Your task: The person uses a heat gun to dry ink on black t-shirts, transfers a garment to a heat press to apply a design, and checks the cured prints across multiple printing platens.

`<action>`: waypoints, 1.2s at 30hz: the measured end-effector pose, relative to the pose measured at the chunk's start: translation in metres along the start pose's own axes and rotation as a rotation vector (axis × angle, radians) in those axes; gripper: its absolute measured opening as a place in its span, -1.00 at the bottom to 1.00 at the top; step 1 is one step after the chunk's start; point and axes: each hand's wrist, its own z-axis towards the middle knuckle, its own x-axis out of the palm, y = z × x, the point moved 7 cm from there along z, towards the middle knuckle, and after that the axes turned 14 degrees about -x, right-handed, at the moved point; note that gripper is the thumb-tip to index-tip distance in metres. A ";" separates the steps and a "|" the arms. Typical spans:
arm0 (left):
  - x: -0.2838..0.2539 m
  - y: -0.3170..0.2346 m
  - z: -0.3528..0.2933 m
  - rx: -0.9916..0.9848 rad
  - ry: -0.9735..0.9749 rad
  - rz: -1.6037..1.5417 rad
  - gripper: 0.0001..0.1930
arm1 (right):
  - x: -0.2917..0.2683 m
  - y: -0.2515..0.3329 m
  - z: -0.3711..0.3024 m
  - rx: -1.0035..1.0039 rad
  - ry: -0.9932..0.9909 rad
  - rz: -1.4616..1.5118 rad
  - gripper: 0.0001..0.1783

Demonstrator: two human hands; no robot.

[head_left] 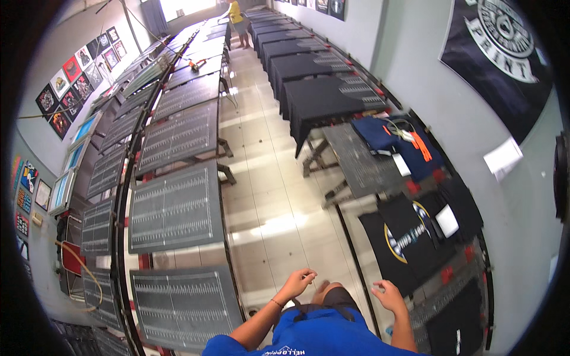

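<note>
My left hand (298, 282) hangs in the air before my body, over the tiled aisle. Its fingers are curled in and nothing shows in them. My right hand (389, 295) is held up on the other side, fingers loosely bent and apart, holding nothing. Closest to it is a black printed T-shirt (398, 222) lying on the right-hand row, with a white paper (447, 221) on top. Beside my left forearm is a grey printing board (181, 302) with white ruled markings. Neither hand touches these things.
Long rows of boards flank the aisle (261, 196); black shirts (323, 101) drape the right row. A wooden board (362, 157) holds folded dark blue garments (380, 133). Table legs (224, 172) jut into the aisle. A person in yellow (236, 15) stands at the far end.
</note>
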 end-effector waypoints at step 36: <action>-1.276 -0.593 0.995 0.238 -1.075 -0.893 -0.38 | 0.146 0.447 1.429 -0.220 0.494 0.135 -0.56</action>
